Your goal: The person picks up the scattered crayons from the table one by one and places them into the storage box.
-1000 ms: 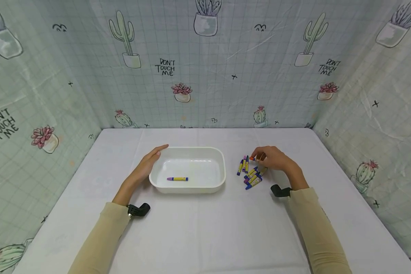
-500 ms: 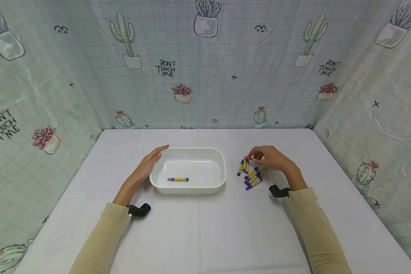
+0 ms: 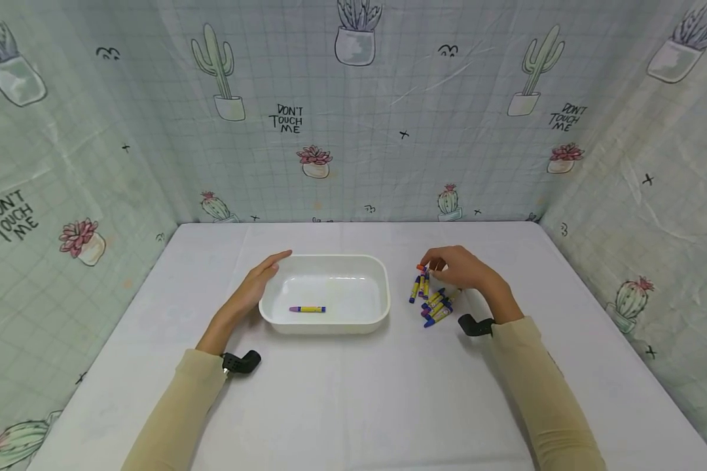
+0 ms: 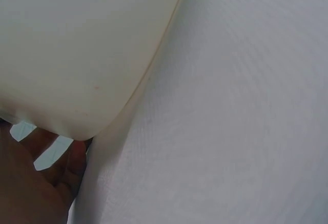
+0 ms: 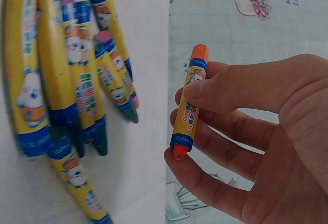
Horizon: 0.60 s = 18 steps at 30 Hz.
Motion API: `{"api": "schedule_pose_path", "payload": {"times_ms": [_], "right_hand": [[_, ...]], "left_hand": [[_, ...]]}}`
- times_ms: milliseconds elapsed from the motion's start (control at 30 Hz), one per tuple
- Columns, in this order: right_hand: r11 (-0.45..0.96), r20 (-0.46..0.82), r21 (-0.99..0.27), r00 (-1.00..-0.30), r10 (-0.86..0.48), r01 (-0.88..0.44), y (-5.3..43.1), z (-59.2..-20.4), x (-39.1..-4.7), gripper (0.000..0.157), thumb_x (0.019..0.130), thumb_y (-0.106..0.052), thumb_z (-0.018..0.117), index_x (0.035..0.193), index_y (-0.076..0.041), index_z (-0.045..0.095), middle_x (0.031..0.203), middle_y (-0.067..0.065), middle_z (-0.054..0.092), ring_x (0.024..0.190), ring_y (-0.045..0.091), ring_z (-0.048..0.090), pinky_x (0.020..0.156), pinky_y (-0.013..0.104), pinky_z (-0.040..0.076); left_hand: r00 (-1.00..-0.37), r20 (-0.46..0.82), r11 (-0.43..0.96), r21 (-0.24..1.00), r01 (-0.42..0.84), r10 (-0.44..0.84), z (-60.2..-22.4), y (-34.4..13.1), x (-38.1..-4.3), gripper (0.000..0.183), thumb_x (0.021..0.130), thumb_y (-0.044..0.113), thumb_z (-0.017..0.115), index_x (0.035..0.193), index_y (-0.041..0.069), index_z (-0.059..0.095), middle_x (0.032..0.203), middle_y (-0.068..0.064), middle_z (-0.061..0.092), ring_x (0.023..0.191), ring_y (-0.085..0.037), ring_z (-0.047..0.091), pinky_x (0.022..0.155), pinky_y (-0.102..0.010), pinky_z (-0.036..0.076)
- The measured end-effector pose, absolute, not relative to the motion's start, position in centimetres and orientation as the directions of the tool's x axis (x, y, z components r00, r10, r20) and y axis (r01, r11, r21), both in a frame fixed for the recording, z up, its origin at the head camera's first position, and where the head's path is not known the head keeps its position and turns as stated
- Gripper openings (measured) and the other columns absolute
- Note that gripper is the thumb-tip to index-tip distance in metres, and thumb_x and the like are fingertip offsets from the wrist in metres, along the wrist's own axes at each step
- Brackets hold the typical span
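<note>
A white rectangular tray (image 3: pixel 330 328) stands on the table, and a purple oil pastel (image 3: pixel 308 309) with a yellow wrapper lies inside it. My left hand (image 3: pixel 254 286) holds the tray at its far left corner, thumb at the rim; the left wrist view has the fingers (image 4: pixel 65 170) bent around the tray's outside. On the right, my right hand (image 3: pixel 462 267) pinches an orange oil pastel (image 5: pixel 188 101) between thumb and fingers. Its label reads "PASTEL". Below that hand lies a loose group of yellow-wrapped oil pastels (image 3: pixel 437 307), with several more (image 5: pixel 84 75) close up in the right wrist view.
White cloth covers the table (image 3: pixel 353 399). Behind it and at both sides hangs a cactus-print curtain (image 3: pixel 400 98). A black wrist camera (image 3: pixel 241 362) sits on the left wrist and a second black camera (image 3: pixel 475 325) on the right.
My right hand has shifted a little left and away from me with the orange oil pastel. The left hand stays on the tray.
</note>
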State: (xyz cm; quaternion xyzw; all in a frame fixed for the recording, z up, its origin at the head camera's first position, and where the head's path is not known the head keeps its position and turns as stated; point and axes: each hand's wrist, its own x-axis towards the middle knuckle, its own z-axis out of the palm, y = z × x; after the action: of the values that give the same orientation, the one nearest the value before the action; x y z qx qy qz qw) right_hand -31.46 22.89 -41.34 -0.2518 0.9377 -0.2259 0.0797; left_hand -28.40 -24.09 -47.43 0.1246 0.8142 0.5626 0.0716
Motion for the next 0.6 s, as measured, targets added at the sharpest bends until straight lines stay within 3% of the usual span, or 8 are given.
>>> {"api": "schedule_pose_path", "payload": {"times_ms": [600], "right_hand": [[0.754,-0.022,-0.401,-0.818,-0.575,-0.52,19.7,-38.1,-32.1,0.026,0.097,-0.006,0.066,0.121,-0.015,0.073,0.109,0.01,0.076,0.105,0.025,0.068,0.09,0.044,0.059]], "left_hand": [[-0.957,0.036,0.366,0.92,0.144,0.286,-47.6,-24.1,-28.6,0.05,0.115,0.029,0.024,0.163,0.022,0.034,0.172,-0.009,0.024,0.157,-0.037,0.027,0.127,-0.061,0.023]]}}
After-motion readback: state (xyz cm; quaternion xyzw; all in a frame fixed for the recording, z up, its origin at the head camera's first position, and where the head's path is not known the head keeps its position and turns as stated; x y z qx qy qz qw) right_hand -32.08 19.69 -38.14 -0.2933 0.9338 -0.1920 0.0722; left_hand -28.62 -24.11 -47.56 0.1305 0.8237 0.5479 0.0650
